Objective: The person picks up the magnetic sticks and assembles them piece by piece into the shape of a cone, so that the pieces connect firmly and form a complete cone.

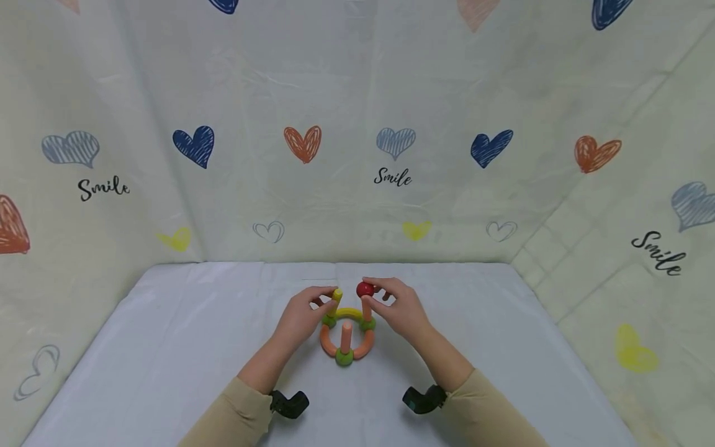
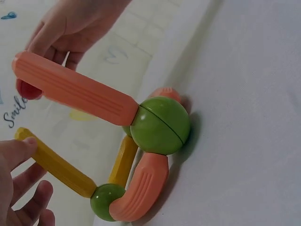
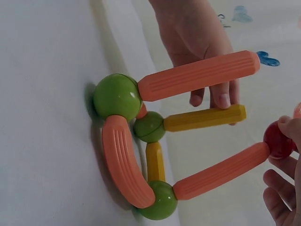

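A ring of curved orange rods (image 2: 143,188), a curved yellow rod (image 1: 349,313) and green balls (image 3: 117,96) lies on the white cloth. Three straight rods stand up from the green balls. My left hand (image 1: 298,318) pinches the upper end of the straight yellow rod (image 2: 61,169) at the ring's far left. At the far right, my right hand (image 1: 404,309) holds a red ball (image 3: 278,140) between thumb and fingers, at the top of a straight orange rod (image 3: 221,170). The near orange rod (image 1: 346,338) stands untouched, its top bare.
White cloth (image 1: 480,347) covers the table around the ring. A pale curtain (image 1: 346,205) printed with hearts and "Smile" hangs behind and at the sides. Black wrist cameras sit on the left wrist (image 1: 290,405) and right wrist (image 1: 422,400).
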`<control>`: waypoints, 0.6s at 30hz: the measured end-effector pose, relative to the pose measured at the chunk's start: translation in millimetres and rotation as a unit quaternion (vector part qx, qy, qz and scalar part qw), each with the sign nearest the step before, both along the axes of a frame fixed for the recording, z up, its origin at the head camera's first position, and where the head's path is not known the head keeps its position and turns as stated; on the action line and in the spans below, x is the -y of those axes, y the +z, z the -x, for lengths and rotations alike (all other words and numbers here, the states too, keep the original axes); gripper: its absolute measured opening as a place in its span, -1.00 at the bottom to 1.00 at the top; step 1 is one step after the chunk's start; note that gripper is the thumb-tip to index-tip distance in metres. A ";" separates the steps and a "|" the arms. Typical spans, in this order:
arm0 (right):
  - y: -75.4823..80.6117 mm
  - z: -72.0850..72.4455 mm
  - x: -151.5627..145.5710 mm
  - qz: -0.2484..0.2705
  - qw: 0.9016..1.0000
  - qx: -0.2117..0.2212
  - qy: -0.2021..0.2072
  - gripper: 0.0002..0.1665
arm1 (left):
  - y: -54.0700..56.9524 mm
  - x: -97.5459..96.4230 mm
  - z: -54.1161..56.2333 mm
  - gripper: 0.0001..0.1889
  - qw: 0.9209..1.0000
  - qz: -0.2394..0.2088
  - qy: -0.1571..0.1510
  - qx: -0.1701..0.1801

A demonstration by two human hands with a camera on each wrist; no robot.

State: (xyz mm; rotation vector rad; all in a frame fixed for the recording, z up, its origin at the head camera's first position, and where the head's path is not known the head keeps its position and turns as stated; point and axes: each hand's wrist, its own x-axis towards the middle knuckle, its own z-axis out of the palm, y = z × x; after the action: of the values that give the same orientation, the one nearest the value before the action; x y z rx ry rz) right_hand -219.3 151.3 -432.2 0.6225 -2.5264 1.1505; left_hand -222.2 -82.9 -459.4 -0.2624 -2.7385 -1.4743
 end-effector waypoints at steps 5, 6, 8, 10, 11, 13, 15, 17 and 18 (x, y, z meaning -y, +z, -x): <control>-0.6 1.9 7.8 0.000 1.000 0.010 0.009 -0.52 | 0.7 -1.4 0.5 -0.66 1.000 0.010 -0.008 -0.004; -0.3 1.9 9.4 0.002 1.000 0.010 0.013 -0.52 | 0.8 -1.8 0.5 -0.66 1.000 0.013 -0.009 -0.005; 0.5 1.9 12.5 0.002 1.000 0.007 0.020 -0.52 | 1.3 -2.6 0.2 -0.66 1.000 0.019 -0.010 -0.005; 1.3 1.8 15.4 0.003 1.000 0.005 0.025 -0.52 | 1.9 -3.3 -0.1 -0.66 1.000 0.024 -0.013 -0.005; 1.6 1.8 16.7 0.001 1.000 0.004 0.025 -0.52 | 2.3 -3.6 -0.2 -0.66 1.000 0.026 -0.014 -0.005; 2.3 1.8 18.9 -0.003 1.000 0.005 0.025 -0.52 | 2.9 -4.0 -0.5 -0.66 0.999 0.031 -0.017 -0.006; 3.1 2.0 21.0 -0.008 1.000 0.011 0.023 -0.51 | 3.2 -4.3 -0.7 -0.65 0.999 0.035 -0.018 -0.007; 4.2 2.0 22.3 -0.012 1.000 0.017 0.022 -0.51 | 3.3 -4.6 -0.8 -0.65 0.999 0.039 -0.018 -0.009; 4.9 1.9 22.9 -0.014 0.999 0.021 0.023 -0.51 | 3.5 -4.8 -0.9 -0.65 0.999 0.039 -0.019 -0.012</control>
State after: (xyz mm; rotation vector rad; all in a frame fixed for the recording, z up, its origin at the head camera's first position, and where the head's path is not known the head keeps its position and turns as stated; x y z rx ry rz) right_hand -221.2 128.4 -427.3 0.6733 -2.5800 1.1570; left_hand -221.3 -78.1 -455.9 -0.3333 -2.7913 -1.3659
